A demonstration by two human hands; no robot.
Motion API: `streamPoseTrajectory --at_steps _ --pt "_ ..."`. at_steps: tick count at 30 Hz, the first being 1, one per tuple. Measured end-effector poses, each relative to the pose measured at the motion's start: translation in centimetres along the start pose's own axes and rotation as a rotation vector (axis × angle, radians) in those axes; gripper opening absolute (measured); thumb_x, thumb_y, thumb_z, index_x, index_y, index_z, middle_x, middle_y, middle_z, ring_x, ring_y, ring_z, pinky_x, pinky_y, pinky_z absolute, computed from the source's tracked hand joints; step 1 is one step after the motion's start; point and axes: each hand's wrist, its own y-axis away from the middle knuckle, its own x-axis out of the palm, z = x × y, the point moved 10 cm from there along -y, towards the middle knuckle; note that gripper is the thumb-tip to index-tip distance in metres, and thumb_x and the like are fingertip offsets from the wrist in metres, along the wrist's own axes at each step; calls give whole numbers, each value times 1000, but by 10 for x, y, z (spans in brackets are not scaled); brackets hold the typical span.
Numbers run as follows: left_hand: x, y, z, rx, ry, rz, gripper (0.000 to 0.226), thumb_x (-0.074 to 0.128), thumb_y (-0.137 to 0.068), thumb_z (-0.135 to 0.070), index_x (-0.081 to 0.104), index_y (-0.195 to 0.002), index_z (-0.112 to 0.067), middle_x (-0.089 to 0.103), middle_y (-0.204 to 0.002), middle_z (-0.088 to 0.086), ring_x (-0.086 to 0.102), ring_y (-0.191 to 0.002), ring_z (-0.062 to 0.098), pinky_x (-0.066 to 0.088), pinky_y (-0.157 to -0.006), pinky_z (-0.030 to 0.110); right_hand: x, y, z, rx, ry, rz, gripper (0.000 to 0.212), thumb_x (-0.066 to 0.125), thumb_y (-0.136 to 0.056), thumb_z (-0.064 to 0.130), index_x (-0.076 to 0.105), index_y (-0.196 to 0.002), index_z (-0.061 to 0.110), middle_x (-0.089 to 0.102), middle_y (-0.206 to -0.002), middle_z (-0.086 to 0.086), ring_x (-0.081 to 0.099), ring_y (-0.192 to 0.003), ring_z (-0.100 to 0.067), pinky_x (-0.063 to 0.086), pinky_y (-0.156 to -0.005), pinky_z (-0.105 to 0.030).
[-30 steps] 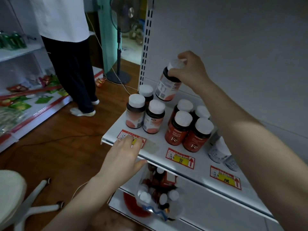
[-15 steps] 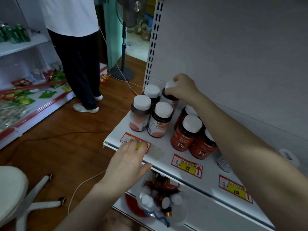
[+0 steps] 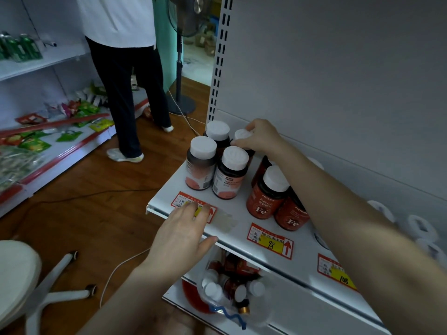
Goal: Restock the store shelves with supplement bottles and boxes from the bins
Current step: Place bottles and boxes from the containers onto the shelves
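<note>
White-capped bottle [image 3: 242,136], gripped at its lid by the right hand [image 3: 262,139], fills the twelve-o'clock back row; left hand [image 3: 183,235] rests flat on the shelf [image 3: 167,192] lip, seemingly bracing.

**Retail shop interior.** To the right of a white slotted upright [image 3: 219,59], a metal shelf [image 3: 244,211] carries rows of supplement bottles [image 3: 227,175] above red-and-yellow price tags [image 3: 270,241]. Left of the upright, across a wooden floor [image 3: 96,189], a second shelving unit [image 3: 60,56] displays snack packets [image 3: 33,143] and green bottles [image 3: 23,47].
</note>
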Motion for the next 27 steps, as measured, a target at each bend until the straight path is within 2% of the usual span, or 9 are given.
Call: streamPoseTrajectory --at_steps 7,9,11,13,19,23,25,27 --pt "-7 -2 -12 31 27 -50 63 86 -55 -37 66 -104 -1 68 -93 13 67 -84 28 55 -72 34 -3 5 0 -9 -31 8 58 64 -85 34 49 -125 -5 49 -132 -20 50 -118 -31 40 -99 -40" --pt "-9 -1 -18 56 53 -63 62 86 -57 -34 65 -105 -1 67 -95 12 66 -85 27 55 -74 33 -6 8 4 -36 -6 -3 53 55 -91 31 45 -130 -4 45 -137 -18 46 -123 -29 36 -102 -35" --pt "-13 0 -28 88 65 -74 60 85 -58 -32 65 -105 -1 67 -95 12 66 -85 26 54 -75 33 -16 14 7 -94 38 -73 45 47 -95 26 44 -133 3 45 -139 -11 44 -125 -23 33 -98 -25" --pt "-18 3 -40 130 72 -90 58 85 -58 -31 66 -104 -2 68 -95 11 66 -87 27 54 -76 33 -30 24 6 -142 61 -180 39 45 -95 23 48 -131 7 49 -136 -8 45 -123 -20 32 -94 -21" --pt "-20 30 -75 245 138 -49 56 87 -55 -29 68 -101 -1 69 -94 15 67 -85 31 55 -74 39 -64 90 -19 -151 112 -370 37 46 -95 23 50 -129 8 50 -135 -6 44 -125 -18 28 -95 -17" --pt "-20 67 -99 328 224 -9 56 87 -55 -27 68 -102 -1 68 -94 16 67 -85 32 56 -72 39 -71 155 -44 -66 118 -435 36 48 -94 26 53 -125 8 53 -132 -8 46 -122 -21 31 -94 -22" --pt "-22 86 -108 366 239 -10 49 81 -61 -30 69 -100 -2 68 -93 15 68 -83 30 56 -70 36 -67 189 -54 -37 116 -472 36 51 -92 25 56 -123 7 55 -130 -9 48 -120 -22 32 -92 -22" --pt "-17 103 -112 379 239 31 46 61 -70 -38 69 -99 -3 69 -94 14 68 -83 29 56 -68 34 -59 220 -61 -37 120 -488 37 54 -90 24 57 -123 7 58 -127 -8 51 -118 -21 34 -92 -21"
